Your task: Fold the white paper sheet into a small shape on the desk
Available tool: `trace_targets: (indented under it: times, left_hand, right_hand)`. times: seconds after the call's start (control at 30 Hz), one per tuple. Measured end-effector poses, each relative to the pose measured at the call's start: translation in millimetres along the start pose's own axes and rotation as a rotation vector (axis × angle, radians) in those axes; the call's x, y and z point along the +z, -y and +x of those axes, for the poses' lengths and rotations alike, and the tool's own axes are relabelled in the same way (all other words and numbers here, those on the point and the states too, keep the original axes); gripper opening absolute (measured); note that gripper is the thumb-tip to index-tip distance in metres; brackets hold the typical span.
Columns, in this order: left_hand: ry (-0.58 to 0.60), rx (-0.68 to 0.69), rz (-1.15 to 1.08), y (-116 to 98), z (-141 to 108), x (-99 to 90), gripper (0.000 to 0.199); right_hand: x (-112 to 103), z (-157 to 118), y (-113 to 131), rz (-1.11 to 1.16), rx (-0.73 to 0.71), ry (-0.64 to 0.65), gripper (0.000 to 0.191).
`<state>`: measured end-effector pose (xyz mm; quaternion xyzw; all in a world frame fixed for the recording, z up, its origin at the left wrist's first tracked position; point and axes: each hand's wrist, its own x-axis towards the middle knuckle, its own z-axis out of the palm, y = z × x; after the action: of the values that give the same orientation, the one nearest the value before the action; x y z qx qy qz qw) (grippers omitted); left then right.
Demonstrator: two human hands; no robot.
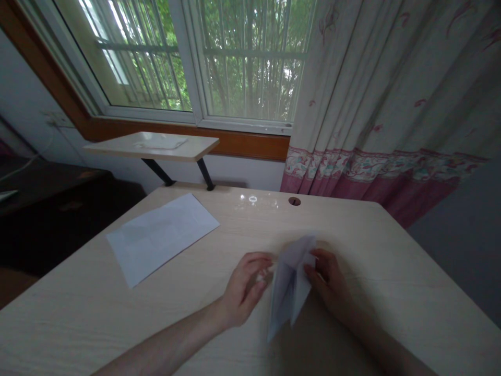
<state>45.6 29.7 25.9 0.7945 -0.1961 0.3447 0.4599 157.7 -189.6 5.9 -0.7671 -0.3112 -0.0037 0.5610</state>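
A folded sheet of white paper [287,277] is held tilted above the desk, its folds partly spread apart. My right hand [329,277] pinches its right edge between thumb and fingers. Just left of the paper, my left hand [246,284] is curved, its thumb and fingers apart with nothing visible between them. The left fingertips come close to the paper's left edge; whether they touch it, I cannot tell. Farther left, a flat stack of white paper [164,235] lies on the desk.
The pale wooden desk [219,334] has a round cable hole [294,201] near its back edge. A small raised shelf [156,145] on black brackets stands at the back left. Behind are a barred window [250,68] and a patterned curtain [376,104]. Dark furniture [58,209] is at left.
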Motion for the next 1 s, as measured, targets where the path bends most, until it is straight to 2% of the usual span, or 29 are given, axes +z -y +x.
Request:
trace_targets:
  times: [0.1,0.17,0.3,0.43,0.6,1.0]
  left_hand:
    - [-0.084,-0.293,-0.142,8.4,0.6,5.6,0.027]
    - [-0.076,-0.452,-0.231,13.4,3.2,8.4,0.027]
    - [0.055,-0.571,-0.306,19.1,9.2,11.0,0.031]
    - [0.185,-0.594,-0.279,19.3,11.3,11.7,0.044]
    - [0.335,-0.511,-0.194,13.9,14.9,9.5,0.049]
    - [0.383,-0.457,-0.067,9.8,19.3,9.6,0.046]
  right_hand:
    - [-2.9,0.4,6.7,-0.038,-0.008,0.030,0.025]
    - [-3.9,0.9,9.3,-0.067,-0.019,0.039,0.025]
    - [-5.0,2.1,10.5,-0.113,-0.019,0.104,0.026]
    - [-4.9,1.3,10.2,-0.117,-0.020,0.134,0.029]
    - [-3.1,-3.0,9.2,-0.088,-0.017,0.178,0.032]
    - [-0.9,-5.4,14.7,-0.100,0.012,0.175,0.032]
